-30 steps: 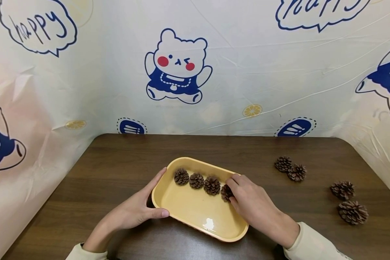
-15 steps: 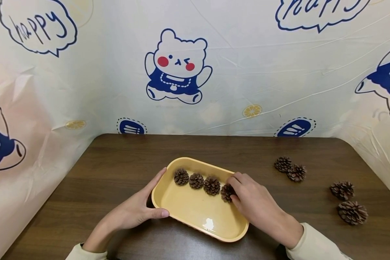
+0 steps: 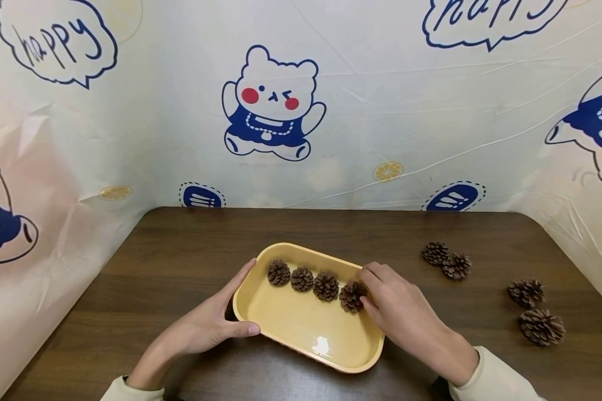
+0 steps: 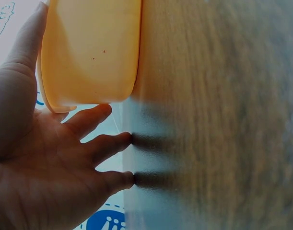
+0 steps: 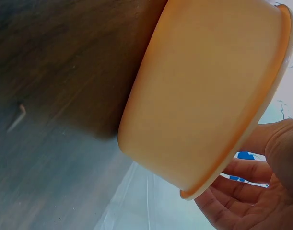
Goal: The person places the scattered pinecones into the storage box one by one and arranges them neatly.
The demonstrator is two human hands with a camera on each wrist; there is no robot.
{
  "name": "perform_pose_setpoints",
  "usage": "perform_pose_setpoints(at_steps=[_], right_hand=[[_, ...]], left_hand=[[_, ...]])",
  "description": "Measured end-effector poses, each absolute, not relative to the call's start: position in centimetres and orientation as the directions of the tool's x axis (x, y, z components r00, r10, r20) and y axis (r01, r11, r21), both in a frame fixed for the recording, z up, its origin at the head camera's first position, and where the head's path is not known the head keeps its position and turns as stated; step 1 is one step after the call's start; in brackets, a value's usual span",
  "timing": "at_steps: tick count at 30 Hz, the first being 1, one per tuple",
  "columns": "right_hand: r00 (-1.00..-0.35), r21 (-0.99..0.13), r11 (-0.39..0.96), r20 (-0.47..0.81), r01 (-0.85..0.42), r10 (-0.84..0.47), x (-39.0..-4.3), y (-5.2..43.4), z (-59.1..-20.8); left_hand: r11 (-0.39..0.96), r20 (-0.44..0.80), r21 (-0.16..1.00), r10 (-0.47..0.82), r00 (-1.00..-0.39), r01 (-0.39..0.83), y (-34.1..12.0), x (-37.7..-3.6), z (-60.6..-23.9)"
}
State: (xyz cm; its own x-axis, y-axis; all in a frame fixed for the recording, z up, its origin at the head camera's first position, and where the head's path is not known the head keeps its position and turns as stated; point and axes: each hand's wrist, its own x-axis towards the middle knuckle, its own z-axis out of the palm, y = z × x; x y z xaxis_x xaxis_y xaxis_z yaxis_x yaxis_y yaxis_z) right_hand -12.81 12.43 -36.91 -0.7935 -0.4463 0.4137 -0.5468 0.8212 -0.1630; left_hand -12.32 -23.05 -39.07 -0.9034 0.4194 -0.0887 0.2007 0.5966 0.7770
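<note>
A yellow oblong tray [image 3: 301, 329] lies on the dark wooden table [image 3: 180, 250]. A row of pine cones lies along its far side: [image 3: 278, 273], [image 3: 301, 279], [image 3: 326, 286] and a fourth pine cone [image 3: 351, 296] at the right end. My right hand [image 3: 368, 287] reaches over the tray's right end, its curled fingertips pinching that fourth cone from the right. My left hand [image 3: 221, 317] rests against the tray's left end, thumb along the near rim, fingers straight. The wrist views show only the tray's outer wall [image 4: 88, 48] [image 5: 208, 96], with my left hand [image 4: 50, 167] and right hand [image 5: 261, 191] beside it.
Loose pine cones lie on the table to the right: a touching pair [image 3: 435, 253] [image 3: 455, 266], and two more [image 3: 525, 292] [image 3: 542, 327] near the right edge. A cartoon-printed sheet [image 3: 273, 106] walls in the back and both sides.
My right hand has slid slightly to the right, so more of the fourth pine cone shows. My left hand and the tray have stayed still.
</note>
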Motion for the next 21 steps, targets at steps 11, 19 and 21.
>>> perform_pose_setpoints(at_steps=[11, 19, 21], right_hand=[[-0.771, -0.153, 0.811, 0.448, -0.565, -0.453, -12.54, 12.84, -36.85], [-0.756, -0.142, 0.806, 0.470, -0.575, -0.456, -12.42, 13.11, -36.92], [-0.758, -0.144, 0.806, 0.467, -0.574, -0.456, -12.38, 13.14, -36.93]], left_hand=[[0.594, -0.089, 0.779, 0.420, -0.903, 0.199, -23.07, -12.34, -39.12], [0.593, -0.092, 0.781, 0.420, -0.903, 0.196, -23.06, -12.37, -39.13], [0.594, -0.095, 0.781, 0.419, -0.903, 0.194, -23.06, -12.37, -39.10]])
